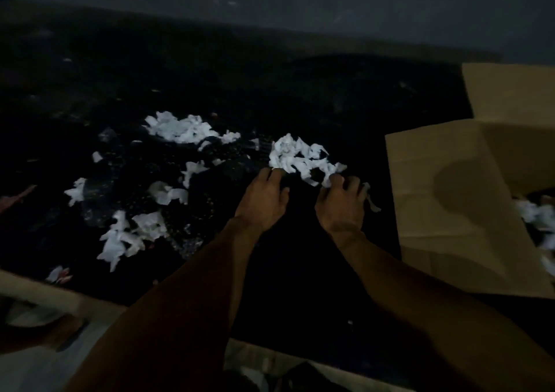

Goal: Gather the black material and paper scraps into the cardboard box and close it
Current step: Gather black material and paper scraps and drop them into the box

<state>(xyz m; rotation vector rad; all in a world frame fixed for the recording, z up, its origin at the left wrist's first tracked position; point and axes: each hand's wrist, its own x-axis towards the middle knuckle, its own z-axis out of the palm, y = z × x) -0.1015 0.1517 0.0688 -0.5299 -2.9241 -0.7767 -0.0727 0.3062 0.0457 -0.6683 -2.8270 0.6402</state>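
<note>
White paper scraps point(295, 156) lie clumped on the black material point(300, 256) beside the open cardboard box point(444, 187), the right hand point(341, 208) pinching them in curled fingers, the left hand point(262, 201) curling its fingers alongside, grip unclear, probably bunching one load.

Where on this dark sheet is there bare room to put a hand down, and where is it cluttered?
Bare: the black material on the near side of the clump of white paper scraps, across to the brown cardboard box flap, itself bare. Crowded: the scattered white scraps to the left. Far stretch: too dim.
</note>
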